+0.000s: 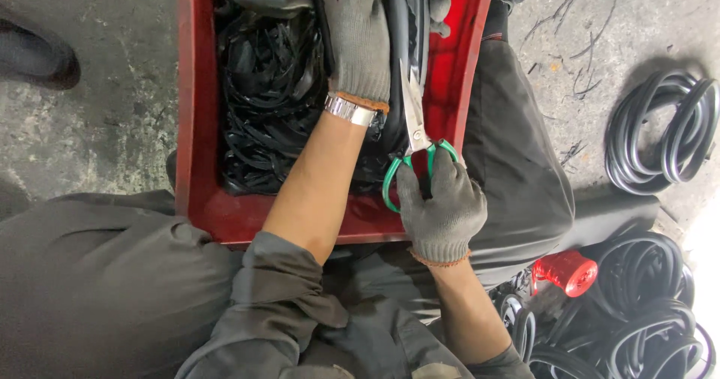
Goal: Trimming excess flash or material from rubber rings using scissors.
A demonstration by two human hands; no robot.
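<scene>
Looking down from the head camera, the person's lap carries a red plastic bin (196, 124) filled with a tangle of thin black rubber strips (262, 101). The right hand (441, 206), in a grey knit glove, is closed around the green handles of a pair of scissors (415, 135); the fingers are curled through the loops, and the steel blades point up and away toward the far end of the bin, close together with only a narrow gap visible. The left hand (361, 38), also in a grey knit glove, reaches further into the bin and lies palm down over a black rubber tube (399, 41) that runs along the bin's right side; its fingertips are cut off by the top edge of the view, so I cannot tell how tightly it grips. A metal wristband (349, 110) sits just below the glove cuff. The scissor blades lie just beside that tube, between the left wrist and the bin's right wall. On the concrete floor (112, 86) to the right lie coils of black rubber tubing (660, 135), and a small red cap-shaped part (566, 272) rests near the lower coils.
</scene>
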